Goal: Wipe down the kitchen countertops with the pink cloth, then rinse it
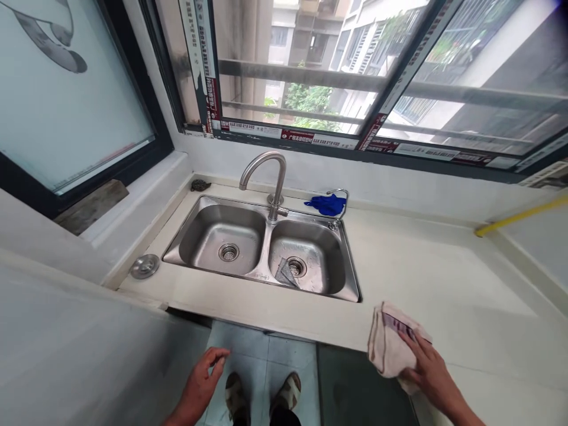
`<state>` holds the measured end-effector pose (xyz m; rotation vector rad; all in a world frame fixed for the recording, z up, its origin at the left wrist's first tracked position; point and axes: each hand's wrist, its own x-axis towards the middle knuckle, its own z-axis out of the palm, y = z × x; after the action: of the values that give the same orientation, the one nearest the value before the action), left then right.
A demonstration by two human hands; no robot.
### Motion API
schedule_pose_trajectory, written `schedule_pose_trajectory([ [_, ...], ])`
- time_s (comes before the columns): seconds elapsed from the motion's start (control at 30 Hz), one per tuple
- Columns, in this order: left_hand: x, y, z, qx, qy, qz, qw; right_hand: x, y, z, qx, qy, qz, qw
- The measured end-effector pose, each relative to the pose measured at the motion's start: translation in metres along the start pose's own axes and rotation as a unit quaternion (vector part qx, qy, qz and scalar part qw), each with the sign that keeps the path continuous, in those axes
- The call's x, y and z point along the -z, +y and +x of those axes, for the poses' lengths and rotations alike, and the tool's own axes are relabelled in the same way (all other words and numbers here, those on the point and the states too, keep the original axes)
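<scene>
My right hand [428,370] grips a folded pale pink towel [389,349] at the front edge of the cream countertop [426,260], right of the sink. Its fingers lie over a purple printed patch, and part of the towel hangs past the edge. My left hand [202,381] hovers in front of the counter, holding nothing, with thumb and loosely curled fingers apart. Between and beyond the hands is a steel double-bowl sink [261,272]. A grey scouring pad [286,273] lies beside the drain in its right bowl.
A curved faucet [280,183] rises behind the sink, near a slim second spout [345,204] and a blue cloth [327,205]. Left are a metal drain strainer [145,266] and dark scrubber [200,185]. A yellow pipe [519,217] runs along the right wall.
</scene>
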<state>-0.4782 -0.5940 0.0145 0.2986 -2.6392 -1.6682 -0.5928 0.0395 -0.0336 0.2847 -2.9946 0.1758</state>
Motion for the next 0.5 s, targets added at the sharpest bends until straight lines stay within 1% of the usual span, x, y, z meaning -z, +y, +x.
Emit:
schedule_pose_trajectory([
  [0.03, 0.000, -0.002, -0.004, 0.006, -0.005, -0.001, 1.000, 0.002, 0.012, 0.002, -0.011, -0.025, 0.031, 0.999],
  [0.07, 0.001, -0.003, -0.008, 0.012, -0.009, -0.003, 1.000, 0.003, 0.016, 0.007, -0.028, -0.047, 0.057, 0.997],
  [0.1, 0.003, -0.004, -0.011, 0.021, -0.012, -0.004, 1.000, 0.002, 0.009, 0.014, -0.054, -0.059, 0.069, 0.994],
  [0.13, 0.006, -0.004, -0.015, 0.030, -0.012, -0.004, 0.999, 0.001, -0.005, 0.023, -0.089, -0.058, 0.064, 0.992],
  [0.17, 0.009, -0.004, -0.018, 0.040, -0.009, -0.004, 0.999, -0.002, -0.028, 0.033, -0.126, -0.043, 0.045, 0.990],
  [0.2, 0.012, -0.005, -0.022, 0.052, -0.006, -0.004, 0.999, -0.006, -0.057, 0.043, -0.157, -0.020, 0.017, 0.987],
  [0.23, 0.014, -0.005, -0.025, 0.063, -0.003, -0.003, 0.998, -0.010, -0.090, 0.053, -0.174, 0.006, -0.009, 0.985],
  [0.27, 0.016, -0.007, -0.029, 0.074, 0.001, -0.004, 0.997, -0.014, -0.126, 0.062, -0.160, 0.020, -0.020, 0.987],
  [0.3, 0.018, -0.009, -0.033, 0.084, 0.003, -0.006, 0.996, -0.017, -0.163, 0.070, -0.120, 0.024, -0.021, 0.992],
  [0.37, 0.018, -0.015, -0.041, 0.103, 0.015, -0.013, 0.995, -0.021, -0.236, 0.086, -0.014, 0.022, -0.004, 1.000],
  [0.43, 0.017, -0.023, -0.050, 0.121, 0.031, -0.024, 0.992, -0.023, -0.306, 0.100, 0.093, 0.012, 0.030, 0.995],
  [0.5, 0.015, -0.031, -0.057, 0.137, 0.045, -0.037, 0.989, -0.025, -0.372, 0.116, 0.180, -0.001, 0.071, 0.981],
])
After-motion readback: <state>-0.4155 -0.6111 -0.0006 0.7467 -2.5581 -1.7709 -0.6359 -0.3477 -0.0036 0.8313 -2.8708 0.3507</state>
